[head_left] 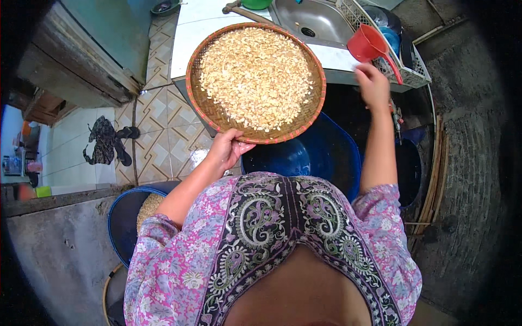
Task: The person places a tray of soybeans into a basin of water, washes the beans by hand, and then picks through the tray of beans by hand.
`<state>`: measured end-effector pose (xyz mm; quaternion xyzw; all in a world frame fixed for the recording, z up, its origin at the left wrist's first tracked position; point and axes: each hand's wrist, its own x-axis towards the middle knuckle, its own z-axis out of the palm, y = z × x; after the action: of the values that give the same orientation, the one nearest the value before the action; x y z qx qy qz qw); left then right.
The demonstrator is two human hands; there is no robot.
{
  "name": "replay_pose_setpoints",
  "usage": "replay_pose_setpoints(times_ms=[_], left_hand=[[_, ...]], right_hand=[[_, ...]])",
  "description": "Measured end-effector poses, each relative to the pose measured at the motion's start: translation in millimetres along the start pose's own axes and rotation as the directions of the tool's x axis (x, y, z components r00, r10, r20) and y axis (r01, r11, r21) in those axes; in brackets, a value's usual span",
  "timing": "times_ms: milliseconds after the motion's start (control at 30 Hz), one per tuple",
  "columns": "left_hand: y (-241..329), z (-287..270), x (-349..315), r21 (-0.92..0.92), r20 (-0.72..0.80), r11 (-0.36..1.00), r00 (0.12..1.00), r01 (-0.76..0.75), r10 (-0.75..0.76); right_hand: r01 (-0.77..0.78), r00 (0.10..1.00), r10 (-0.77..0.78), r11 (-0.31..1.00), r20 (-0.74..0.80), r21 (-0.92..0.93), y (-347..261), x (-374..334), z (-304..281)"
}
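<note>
My left hand (225, 149) grips the near rim of a round woven winnowing tray (217, 115) with a reddish-orange edge. Pale split beans or kernels (255, 76) are spread over most of its weave. The tray overlaps the white counter's front edge; whether it rests there is hidden. My right hand (374, 86) is raised to the right of the tray with its fingers curled closed, and what they hold, if anything, cannot be made out. Just above it is a red plastic dipper (365, 44), its handle slanting down past the hand, apparently apart from it.
Below the tray stands a large blue tub (302, 157). Behind it are a steel sink (312, 22) and a white dish rack (410, 76) on the counter (187, 32). A blue-rimmed bucket (122, 228) holding pale grains is at my left. Black plastic (101, 142) lies beside the tiled floor.
</note>
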<state>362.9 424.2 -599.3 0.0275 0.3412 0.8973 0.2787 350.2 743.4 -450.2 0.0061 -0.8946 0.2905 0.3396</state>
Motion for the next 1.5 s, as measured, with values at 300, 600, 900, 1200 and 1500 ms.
replay_pose_setpoints(times_ms=[300, 600, 900, 1200, 1500], left_hand=[[-4.2, 3.3, 4.3, -0.016, -0.016, 1.000, 1.000, 0.026, -0.026], [-0.1, 4.3, 5.6, -0.048, -0.004, 0.997, 0.998, 0.063, -0.063], [4.7, 10.3, 4.2, -0.095, -0.013, 0.994, 0.998, 0.059, -0.060], [6.8, 10.0, 3.6, -0.084, -0.020, 0.996, 0.999, 0.035, -0.036], [9.2, 8.6, 3.9, -0.113, -0.019, 0.992, 0.998, 0.055, -0.058]], right_hand=[[-0.201, 0.967, 0.226, 0.959, 0.117, -0.198, 48.1, -11.4, 26.1], [0.096, 0.843, -0.015, 0.988, 0.537, -0.124, -105.8, -56.1, 157.9], [0.717, 0.381, -0.498, 0.691, 0.779, 0.090, -53.9, -49.4, 107.5], [0.297, 0.805, -0.301, 0.951, 0.511, 0.091, -93.5, 8.9, 70.2], [0.261, 0.770, -0.159, 0.962, 0.617, -0.079, -91.0, -9.3, 134.4]])
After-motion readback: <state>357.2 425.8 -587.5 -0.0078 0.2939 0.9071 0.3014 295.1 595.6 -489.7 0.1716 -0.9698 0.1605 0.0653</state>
